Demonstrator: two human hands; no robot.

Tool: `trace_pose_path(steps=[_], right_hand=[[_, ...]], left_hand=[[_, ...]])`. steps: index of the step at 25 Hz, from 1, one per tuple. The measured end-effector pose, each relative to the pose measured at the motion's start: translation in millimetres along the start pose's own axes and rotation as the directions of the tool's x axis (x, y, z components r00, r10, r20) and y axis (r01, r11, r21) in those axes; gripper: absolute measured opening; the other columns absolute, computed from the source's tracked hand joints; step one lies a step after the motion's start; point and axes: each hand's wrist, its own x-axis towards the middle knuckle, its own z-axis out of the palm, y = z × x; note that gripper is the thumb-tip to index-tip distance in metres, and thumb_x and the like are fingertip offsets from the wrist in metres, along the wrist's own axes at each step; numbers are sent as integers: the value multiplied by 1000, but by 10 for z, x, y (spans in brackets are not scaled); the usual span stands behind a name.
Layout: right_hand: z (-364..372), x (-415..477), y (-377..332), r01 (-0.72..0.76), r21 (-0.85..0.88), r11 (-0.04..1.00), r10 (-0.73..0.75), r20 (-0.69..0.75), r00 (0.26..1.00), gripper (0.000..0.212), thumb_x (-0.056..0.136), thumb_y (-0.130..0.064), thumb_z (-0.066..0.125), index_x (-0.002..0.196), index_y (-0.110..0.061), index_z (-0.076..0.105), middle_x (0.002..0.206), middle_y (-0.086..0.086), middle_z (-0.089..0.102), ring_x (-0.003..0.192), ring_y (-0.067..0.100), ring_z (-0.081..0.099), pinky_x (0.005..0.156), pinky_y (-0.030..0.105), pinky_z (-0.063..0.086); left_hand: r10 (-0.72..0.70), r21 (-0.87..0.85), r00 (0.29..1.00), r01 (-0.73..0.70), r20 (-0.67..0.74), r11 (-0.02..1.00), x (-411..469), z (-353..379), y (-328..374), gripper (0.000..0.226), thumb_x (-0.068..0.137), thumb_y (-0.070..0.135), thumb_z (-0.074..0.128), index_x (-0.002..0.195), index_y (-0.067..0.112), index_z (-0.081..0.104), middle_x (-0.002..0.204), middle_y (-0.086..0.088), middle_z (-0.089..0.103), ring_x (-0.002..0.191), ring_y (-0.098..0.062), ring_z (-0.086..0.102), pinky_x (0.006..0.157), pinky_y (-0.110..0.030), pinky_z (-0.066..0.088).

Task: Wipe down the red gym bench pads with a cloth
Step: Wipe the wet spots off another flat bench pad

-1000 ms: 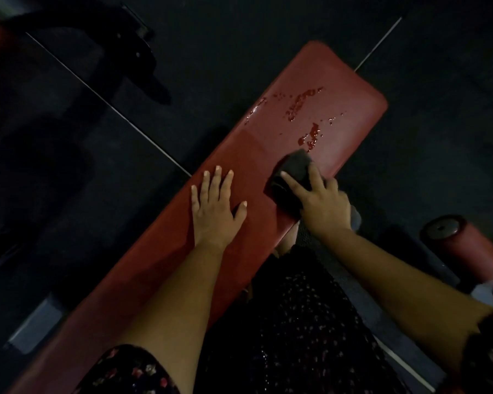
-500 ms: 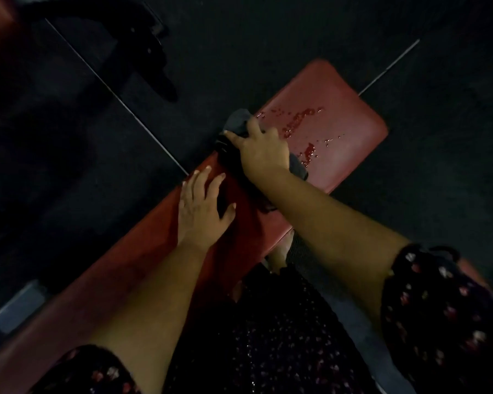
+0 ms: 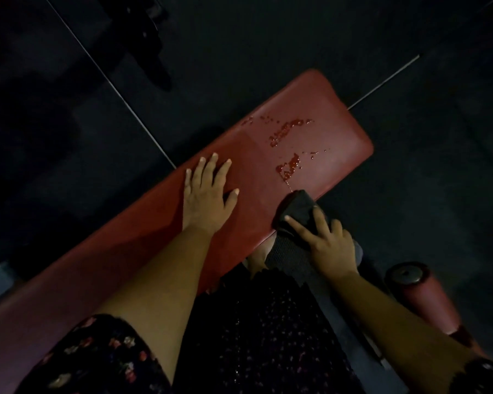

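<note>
the cloth (image 3: pixel 296 207) lies bunched on the near edge of the pad (image 3: pixel 339 143), under the fingertips of the right hand (image 3: pixel 332 247), whose straight fingers are spread and press down on it. wet drops (image 3: pixel 288 164) sit just beyond the cloth. the left hand (image 3: pixel 207 197) lies flat on the pad, fingers spread, apart from the cloth.

I can read no writing, label, brand, number or sign anywhere in my dim view, neither on the long red vinyl bench pad (image 3: pixel 256 169) nor on the dark grey bunched cloth (image 3: pixel 296 209) under my right hand (image 3: pixel 332 247).
</note>
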Motion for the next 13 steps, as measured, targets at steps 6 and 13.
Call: trace_pose_path(steps=[6,13], right_hand=[[-492,1028,-333,49,-55,997,-41,140,989,70,95,-22,48,149,-49,13,151,13,24,103,38,48,68,41,50],[-883,2223,-717,129,-20,991,-124,167,978,60,100,-25,43,150,-44,16,153,12,18,113,36,43,77,43,47]], left_hand=[[-69,-13,997,69,-39,998,-25,48,40,64,98,41,42,155,22,19,162,0,18,150,-20,9,122,-45,5],[-129,-2,989,130,-64,992,-5,48,95,58,99,37,45,152,19,30,161,-3,21,149,-21,15,122,-44,10]])
